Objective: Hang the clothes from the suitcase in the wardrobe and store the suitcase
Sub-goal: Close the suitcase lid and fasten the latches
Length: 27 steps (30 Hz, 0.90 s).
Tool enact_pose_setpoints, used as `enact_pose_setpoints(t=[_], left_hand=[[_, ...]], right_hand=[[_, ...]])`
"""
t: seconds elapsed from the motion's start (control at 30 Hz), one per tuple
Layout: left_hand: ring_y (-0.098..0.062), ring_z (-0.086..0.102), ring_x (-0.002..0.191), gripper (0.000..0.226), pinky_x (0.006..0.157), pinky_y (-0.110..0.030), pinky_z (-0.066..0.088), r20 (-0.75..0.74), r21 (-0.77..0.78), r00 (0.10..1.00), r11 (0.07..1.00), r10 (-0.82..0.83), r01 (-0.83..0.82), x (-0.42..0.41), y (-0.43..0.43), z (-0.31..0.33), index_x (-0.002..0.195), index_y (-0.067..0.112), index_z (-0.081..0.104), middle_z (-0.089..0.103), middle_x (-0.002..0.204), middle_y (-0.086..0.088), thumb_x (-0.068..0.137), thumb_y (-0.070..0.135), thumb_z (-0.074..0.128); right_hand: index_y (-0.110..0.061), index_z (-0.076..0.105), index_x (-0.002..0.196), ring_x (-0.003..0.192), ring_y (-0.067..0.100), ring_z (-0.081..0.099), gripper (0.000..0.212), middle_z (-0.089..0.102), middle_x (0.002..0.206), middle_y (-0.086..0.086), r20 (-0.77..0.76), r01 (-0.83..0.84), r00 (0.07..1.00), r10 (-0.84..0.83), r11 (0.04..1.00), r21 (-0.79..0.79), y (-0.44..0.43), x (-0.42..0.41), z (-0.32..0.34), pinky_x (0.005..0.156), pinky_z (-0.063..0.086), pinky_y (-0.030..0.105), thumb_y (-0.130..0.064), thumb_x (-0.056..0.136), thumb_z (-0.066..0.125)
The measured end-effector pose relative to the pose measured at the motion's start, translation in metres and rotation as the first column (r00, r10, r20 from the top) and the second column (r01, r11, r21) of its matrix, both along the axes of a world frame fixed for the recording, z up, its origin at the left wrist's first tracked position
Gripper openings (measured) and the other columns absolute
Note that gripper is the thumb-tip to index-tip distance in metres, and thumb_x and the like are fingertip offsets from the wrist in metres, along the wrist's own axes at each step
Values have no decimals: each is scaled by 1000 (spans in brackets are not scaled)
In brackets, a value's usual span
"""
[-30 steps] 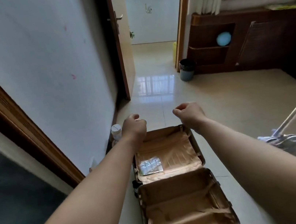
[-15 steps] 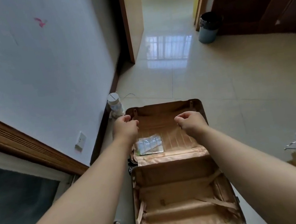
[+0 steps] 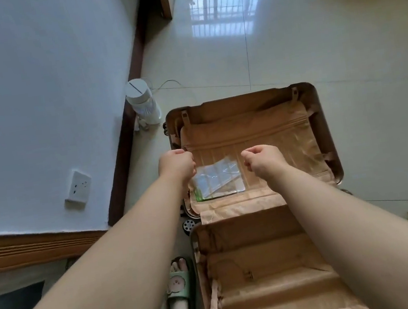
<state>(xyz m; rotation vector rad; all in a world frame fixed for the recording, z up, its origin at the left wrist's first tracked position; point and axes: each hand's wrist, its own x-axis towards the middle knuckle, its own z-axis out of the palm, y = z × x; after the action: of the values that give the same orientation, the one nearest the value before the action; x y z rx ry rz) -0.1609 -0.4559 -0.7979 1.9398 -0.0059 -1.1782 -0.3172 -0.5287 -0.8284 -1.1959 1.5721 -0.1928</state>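
Head view: an open suitcase [image 3: 257, 199] lies flat on the tiled floor [image 3: 313, 45] beside the wall. Above its far half, the left hand [image 3: 176, 164] and right hand [image 3: 264, 159] hover with fingers curled shut, holding nothing visible. A clear packet [image 3: 217, 181] lies between them.

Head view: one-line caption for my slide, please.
Both hands, left hand and right hand, hover curled over the open, clothes-free suitcase on the floor.

A glossy cream tiled floor [image 3: 339, 41] carries an open tan hard-shell suitcase [image 3: 322, 120] at centre, a white cylindrical appliance [image 3: 142, 102] upper left, and a green slippered foot [image 3: 178, 281] bottom centre.
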Motion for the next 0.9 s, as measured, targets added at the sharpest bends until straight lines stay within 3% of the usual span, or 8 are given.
enact_pose_setpoints(t=[0.07,0.23,0.43,0.5,0.57,0.67,0.77,0.9], left_hand=[[-18,52,68,25,69,-30,46,-23,18,1000,1000,5,-5,21,-10,-30,78,14,52,53,76,-8,92,-5,42],[-25,55,84,24,91,-40,51,4,112,999,993,-33,33,75,-33,-119,70,15,50,56,86,-11,89,0,47],[-22,43,81,28,74,-25,37,45,252,993,963,-112,98,105,-56,-196,70,16,44,47,84,-5,94,3,46],[-26,45,91,9,80,-26,35,80,263,982,954,-170,144,106,-63,-213,95,12,56,50,97,-8,95,9,48],[-31,49,112,38,91,-29,37,74,248,976,951,-207,183,106,-69,-227,135,9,46,51,125,-13,97,14,48],[-30,44,129,53,96,-28,35,87,258,965,941,-247,218,113,-81,-251,147,10,31,42,145,-10,96,14,47],[-30,53,114,40,84,-25,36,109,254,963,943,-248,214,119,-92,-270,133,7,48,53,126,-3,94,11,46],[-31,58,93,30,75,-29,43,132,253,953,939,-272,233,128,-102,-290,114,4,60,62,115,-16,90,3,42]], right_hand=[[-11,69,100,88,20,61,17,66,94,4,7,39,999,-39,999,25,-9,18,-30,78,51,32,-22,93,58],[-14,67,90,72,16,56,10,64,81,3,33,117,992,-120,990,76,-30,60,-108,66,47,27,-19,92,59],[-17,66,84,66,12,54,11,61,73,-1,37,130,990,-134,986,103,-48,91,-167,66,46,26,-19,92,58],[-18,65,84,66,12,54,11,62,73,-1,40,125,991,-130,986,115,-53,100,-183,66,46,26,-20,92,58],[-20,63,80,65,12,53,14,62,74,0,57,136,988,-144,981,138,-56,108,-195,64,44,25,-20,93,58],[-20,63,79,62,11,52,14,62,73,-1,62,148,985,-159,977,154,-63,120,-213,58,41,23,-20,92,58],[-21,62,79,62,10,52,15,61,71,-2,61,159,983,-171,974,160,-70,128,-229,64,44,24,-21,93,58],[-15,62,94,57,6,50,8,58,71,-1,100,172,976,-191,970,172,-75,138,-242,53,44,15,-19,96,55]])
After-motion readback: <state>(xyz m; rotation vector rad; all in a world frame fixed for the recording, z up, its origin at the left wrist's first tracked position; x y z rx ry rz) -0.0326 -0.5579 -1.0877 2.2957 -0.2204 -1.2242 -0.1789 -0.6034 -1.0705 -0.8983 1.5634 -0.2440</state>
